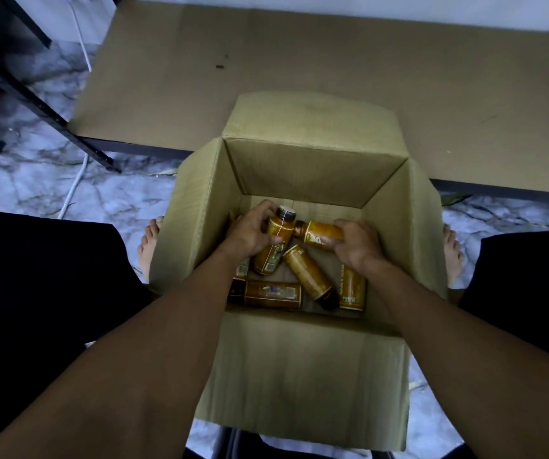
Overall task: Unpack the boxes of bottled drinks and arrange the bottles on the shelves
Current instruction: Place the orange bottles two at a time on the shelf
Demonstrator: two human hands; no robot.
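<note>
An open cardboard box (302, 167) stands on the floor between my feet, with several amber bottles with dark caps lying loose at its bottom. My left hand (250, 235) grips one bottle (278, 233) near its neck, its cap pointing away from me. My right hand (354, 245) holds a second bottle (319, 231) that lies sideways, cap to the left. Three more bottles (309, 274) lie below the hands, and another is partly hidden under my left wrist.
A low shelf board (299, 61) covered in brown cardboard lies just beyond the box, on a dark metal frame (67, 127). A white cable (77, 180) runs over the marble floor at left. My bare feet (149, 246) flank the box.
</note>
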